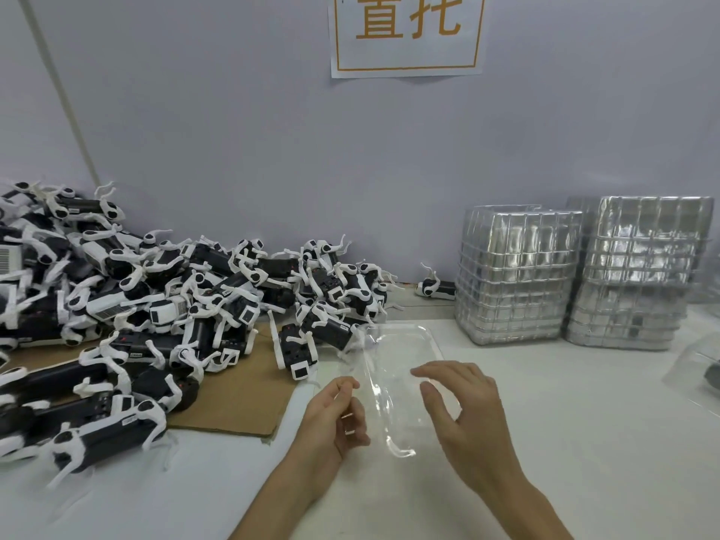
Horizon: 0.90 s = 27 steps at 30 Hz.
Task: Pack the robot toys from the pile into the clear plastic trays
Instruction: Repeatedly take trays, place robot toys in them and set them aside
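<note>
pinching the clear tray's [393, 368] left rim with left hand [335, 415], arching over its right side with right hand [463, 418], fingers loose and wide; out on the bench [565, 422], just beside the toy pile [156, 298].

The robot toys [156, 305] heaped to your left are two-toned — black bodies with white legs and white panels, a few with a striped barcode label. They lie on plain brown cardboard [241, 399]. The clear tray [393, 368] in front of you is colourless and see-through, with white glints along its rim. The stacked trays [514, 278] to your right look silvery grey, crossed by a grid of ribs. Your table [545, 442] is white, the wall [272, 130] pale lilac-grey — its white sign [407, 33] carries orange characters inside an orange border.
</note>
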Motion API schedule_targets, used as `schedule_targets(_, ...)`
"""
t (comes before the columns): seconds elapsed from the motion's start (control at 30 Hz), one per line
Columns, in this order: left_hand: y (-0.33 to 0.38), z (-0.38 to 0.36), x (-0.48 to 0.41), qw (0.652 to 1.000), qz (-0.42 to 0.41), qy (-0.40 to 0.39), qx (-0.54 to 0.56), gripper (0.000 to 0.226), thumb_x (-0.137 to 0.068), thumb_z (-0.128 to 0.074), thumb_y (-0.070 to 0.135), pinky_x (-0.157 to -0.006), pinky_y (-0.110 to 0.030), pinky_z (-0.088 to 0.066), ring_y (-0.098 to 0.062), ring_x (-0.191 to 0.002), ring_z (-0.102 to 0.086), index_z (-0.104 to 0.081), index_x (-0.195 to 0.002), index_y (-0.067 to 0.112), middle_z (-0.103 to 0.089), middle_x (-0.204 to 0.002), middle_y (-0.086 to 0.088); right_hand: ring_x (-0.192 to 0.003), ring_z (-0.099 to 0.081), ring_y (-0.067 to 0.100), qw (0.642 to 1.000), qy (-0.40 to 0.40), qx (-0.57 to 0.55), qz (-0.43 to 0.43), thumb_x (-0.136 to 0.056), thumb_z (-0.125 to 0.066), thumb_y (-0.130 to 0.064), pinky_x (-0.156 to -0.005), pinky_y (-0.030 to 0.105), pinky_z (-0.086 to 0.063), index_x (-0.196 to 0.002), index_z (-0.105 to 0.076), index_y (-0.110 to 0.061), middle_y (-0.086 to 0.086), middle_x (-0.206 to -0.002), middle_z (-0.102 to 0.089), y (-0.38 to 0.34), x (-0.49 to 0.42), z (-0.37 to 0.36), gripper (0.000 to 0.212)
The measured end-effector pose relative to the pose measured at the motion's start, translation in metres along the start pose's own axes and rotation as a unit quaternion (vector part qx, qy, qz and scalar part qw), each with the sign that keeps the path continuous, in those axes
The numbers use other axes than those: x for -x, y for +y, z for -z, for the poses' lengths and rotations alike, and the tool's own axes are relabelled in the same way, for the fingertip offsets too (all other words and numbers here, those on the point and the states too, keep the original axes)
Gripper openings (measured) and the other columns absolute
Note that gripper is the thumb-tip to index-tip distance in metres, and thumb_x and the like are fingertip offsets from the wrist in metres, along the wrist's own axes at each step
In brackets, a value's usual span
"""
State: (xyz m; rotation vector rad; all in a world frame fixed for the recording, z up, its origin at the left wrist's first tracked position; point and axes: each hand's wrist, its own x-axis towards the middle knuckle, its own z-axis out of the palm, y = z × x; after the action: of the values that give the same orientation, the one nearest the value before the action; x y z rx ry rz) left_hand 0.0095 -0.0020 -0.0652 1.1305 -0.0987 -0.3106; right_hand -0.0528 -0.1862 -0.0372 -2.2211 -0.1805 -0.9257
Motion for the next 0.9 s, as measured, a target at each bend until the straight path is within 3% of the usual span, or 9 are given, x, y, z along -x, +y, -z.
schedule_targets(0.17, 0.001, 0.006, 0.0, 1.0, 0.005, 0.001, -0.022, 0.028, -0.099, -0.054, 0.021, -0.04, -0.022, -0.04, -0.01, -0.041, -0.034, -0.063, -0.122, 0.007, -0.041, -0.052, -0.001, -0.12, -0.045, -0.005, 0.988, -0.132, 0.066, 0.036, -0.085, -0.075, -0.03, -0.107, 0.021, -0.021, -0.111, -0.071, -0.041, -0.034, -0.118, -0.063, 0.009, -0.005, 0.01, 0.029)
schedule_targets(0.33, 0.003, 0.01, 0.001, 0.996, 0.043, -0.055, -0.048, 0.033, -0.097, -0.058, 0.029, -0.039, -0.021, -0.036, -0.008, -0.04, -0.034, -0.068, -0.123, 0.011, -0.037, -0.053, 0.001, -0.121, -0.038, -0.01, 0.974, -0.209, 0.079, 0.033, -0.087, -0.073, -0.038, -0.106, 0.015, -0.017, -0.119, -0.064, -0.049, -0.037, -0.124, -0.056, 0.009, -0.008, 0.016, 0.036)
schedule_targets(0.43, 0.0, 0.012, -0.001, 0.992, 0.058, -0.068, -0.091, 0.031, -0.102, -0.053, 0.025, -0.037, -0.019, -0.034, -0.006, -0.039, -0.033, -0.068, -0.123, 0.008, -0.039, -0.052, 0.002, -0.109, -0.039, -0.007, 0.967, -0.231, 0.103, -0.009, -0.085, -0.074, -0.043, -0.096, 0.007, -0.019, -0.124, -0.06, -0.052, -0.032, -0.113, -0.054, 0.013, -0.009, 0.023, 0.042)
schedule_targets(0.53, -0.001, 0.009, -0.002, 0.989, 0.058, -0.085, -0.103, 0.037, -0.097, -0.058, 0.028, -0.042, -0.022, -0.043, -0.01, -0.044, -0.04, -0.065, -0.126, 0.005, -0.049, -0.057, -0.003, -0.092, -0.047, -0.011, 0.959, -0.252, 0.129, -0.017, -0.082, -0.077, -0.041, -0.09, 0.011, -0.023, -0.115, -0.065, -0.047, -0.03, -0.101, -0.06, 0.015, -0.01, 0.028, 0.035)
schedule_targets(0.6, -0.001, 0.008, -0.003, 0.99, 0.064, -0.1, -0.079, 0.051, -0.088, -0.065, 0.034, -0.052, -0.029, -0.053, -0.016, -0.051, -0.049, -0.059, -0.131, 0.008, -0.062, -0.071, -0.013, -0.084, -0.051, -0.009, 0.956, -0.248, 0.154, -0.013, -0.082, -0.077, -0.041, -0.09, 0.012, -0.021, -0.109, -0.065, -0.045, -0.028, -0.096, -0.063, 0.017, -0.012, 0.032, 0.03)
schedule_targets(0.67, -0.002, 0.01, -0.004, 0.987, 0.072, -0.128, -0.065, 0.053, -0.092, -0.065, 0.041, -0.066, -0.037, -0.057, -0.023, -0.061, -0.059, -0.05, -0.137, 0.018, -0.071, -0.095, -0.021, -0.087, -0.052, -0.004, 0.963, -0.208, 0.168, -0.019, -0.082, -0.077, -0.041, -0.091, 0.017, -0.021, -0.102, -0.065, -0.045, -0.027, -0.091, -0.063, 0.019, -0.015, 0.036, 0.024)
schedule_targets(0.77, -0.001, 0.015, -0.008, 0.973, 0.073, -0.201, -0.09, 0.046, -0.094, -0.062, 0.054, -0.081, -0.036, -0.056, -0.032, -0.095, -0.069, -0.051, -0.136, 0.037, -0.067, -0.124, -0.021, -0.083, -0.057, -0.002, 0.983, -0.102, 0.149, -0.039, -0.077, -0.079, -0.036, -0.095, 0.017, -0.023, -0.089, -0.063, -0.044, -0.023, -0.079, -0.064, 0.021, -0.016, 0.038, 0.022)
schedule_targets(0.83, -0.001, 0.013, -0.009, 0.968, 0.078, -0.213, -0.105, 0.045, -0.093, -0.061, 0.058, -0.085, -0.036, -0.055, -0.034, -0.107, -0.068, -0.054, -0.133, 0.042, -0.065, -0.13, -0.018, -0.078, -0.06, -0.001, 0.99, -0.057, 0.113, -0.066, -0.073, -0.079, -0.03, -0.094, 0.016, -0.029, -0.083, -0.063, -0.04, -0.021, -0.074, -0.063, 0.02, -0.016, 0.038, 0.022)
schedule_targets(0.9, -0.003, 0.013, -0.011, 0.969, 0.079, -0.207, -0.111, 0.055, -0.086, -0.068, 0.06, -0.083, -0.034, -0.056, -0.032, -0.109, -0.069, -0.055, -0.135, 0.038, -0.066, -0.13, -0.016, -0.072, -0.06, 0.002, 0.989, -0.055, 0.104, -0.092, -0.072, -0.076, -0.03, -0.081, 0.021, -0.041, -0.083, -0.065, -0.036, -0.02, -0.073, -0.063, 0.019, -0.014, 0.036, 0.017)
